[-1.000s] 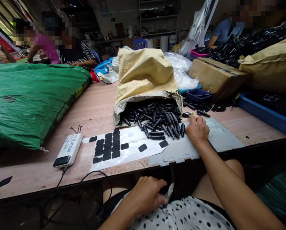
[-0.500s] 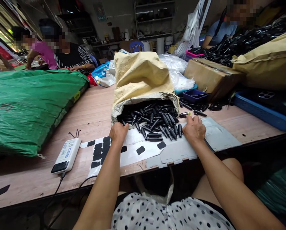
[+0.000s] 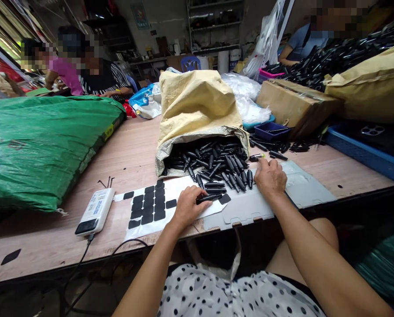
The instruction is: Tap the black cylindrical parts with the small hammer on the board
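My left hand (image 3: 189, 204) is closed on a black pen (image 3: 210, 198) lying sideways over the white sheet (image 3: 180, 184), with fingertips at its left end. My right hand (image 3: 271, 178) rests closed on the grey board (image 3: 243, 211), right of the pen pile; what its curled fingers hold, if anything, is hidden. A dark thin edge shows beneath its wrist. Between and beyond my hands, many black pens (image 3: 217, 160) spill from the mouth of a tan sack (image 3: 198, 99). Black rounded-square patches (image 3: 148, 206) sit in rows on the sheet, left of my left hand.
A green sack (image 3: 48, 149) fills the left side. A white power bank (image 3: 96, 210) with a cable lies near the front edge. To the right are a purple tray (image 3: 271, 131), a cardboard box (image 3: 292, 103) and a blue basket (image 3: 365, 154). Several people sit across the table.
My left hand has left the sack's left edge, moved right and toward me, and now grips a pen. My right hand stays almost in place. The view has shifted slightly.
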Demonstrator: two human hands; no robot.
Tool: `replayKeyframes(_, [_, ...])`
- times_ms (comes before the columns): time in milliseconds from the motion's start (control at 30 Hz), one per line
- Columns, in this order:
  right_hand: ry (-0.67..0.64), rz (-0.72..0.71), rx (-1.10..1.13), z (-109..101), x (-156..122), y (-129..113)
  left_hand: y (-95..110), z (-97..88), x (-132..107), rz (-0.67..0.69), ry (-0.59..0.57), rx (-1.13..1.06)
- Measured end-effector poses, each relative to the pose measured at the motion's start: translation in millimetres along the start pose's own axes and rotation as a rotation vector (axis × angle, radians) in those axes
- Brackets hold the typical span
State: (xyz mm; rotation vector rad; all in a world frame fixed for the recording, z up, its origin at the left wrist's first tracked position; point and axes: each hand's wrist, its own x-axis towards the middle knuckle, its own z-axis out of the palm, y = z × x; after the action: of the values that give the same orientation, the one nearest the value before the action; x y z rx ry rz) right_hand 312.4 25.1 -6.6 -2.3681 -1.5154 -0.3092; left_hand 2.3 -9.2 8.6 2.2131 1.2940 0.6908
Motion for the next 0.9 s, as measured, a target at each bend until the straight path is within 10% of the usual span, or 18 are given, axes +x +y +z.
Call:
replayKeyframes(133, [-0.126, 0.135, 0.181, -12, 12, 10, -8, 4.9, 2, -0.013, 0.035, -0.083])
replayKeyframes(300, [0.011, 0.152, 0.536, -46, -8, 6, -9, 5.7, 4, -0.047, 0.031, -0.093])
replayKeyframes(467, [-0.123, -0.228, 0.892, -77, -76, -34, -7, 6.4, 5, -0.094, 0.030, -0.095])
replayKeyframes(600, [-0.238, -0.465, 0.791, -78, -114, -58, -5, 7.8, 6, -0.134, 0.033, -0.099])
replayKeyframes(900, [-0.174, -0.529, 0.561, -78, -131, -78, -2, 8.0, 8, -0.167, 0.033, -0.060])
